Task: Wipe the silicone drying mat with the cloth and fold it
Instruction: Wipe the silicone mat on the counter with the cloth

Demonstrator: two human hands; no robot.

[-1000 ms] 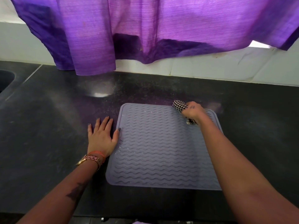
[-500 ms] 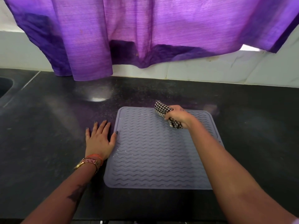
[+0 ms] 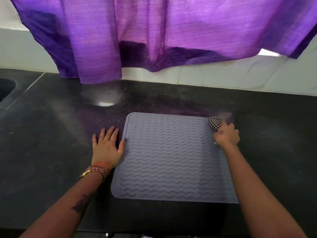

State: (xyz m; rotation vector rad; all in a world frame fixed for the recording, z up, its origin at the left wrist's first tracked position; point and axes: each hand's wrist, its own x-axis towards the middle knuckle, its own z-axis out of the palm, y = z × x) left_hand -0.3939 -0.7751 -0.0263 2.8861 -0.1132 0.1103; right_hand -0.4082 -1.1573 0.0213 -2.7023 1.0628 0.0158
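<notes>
Gripping the bunched checkered cloth (image 3: 214, 123) in the curled right hand (image 3: 226, 136), at the silicone drying mat (image 3: 171, 157)'s far right corner. Flat, spread left hand (image 3: 106, 146), thumb touching the near mat edge. Best: overlapping passes toward the unwiped ridges, steady pressure, left palm bracing against sliding.

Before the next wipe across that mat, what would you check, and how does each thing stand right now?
1. Cloth gripped in right hand: ok.
2. Cloth on the mat: ok, at its far right corner.
3. Left hand steadying the mat: ok, flat on the counter, thumb at the mat's left edge.
4. Mat lying flat, unfolded: ok.
5. Mat dry: not ok, droplets glint on the ridges.
6. Curtain clear of the mat: ok.
</notes>
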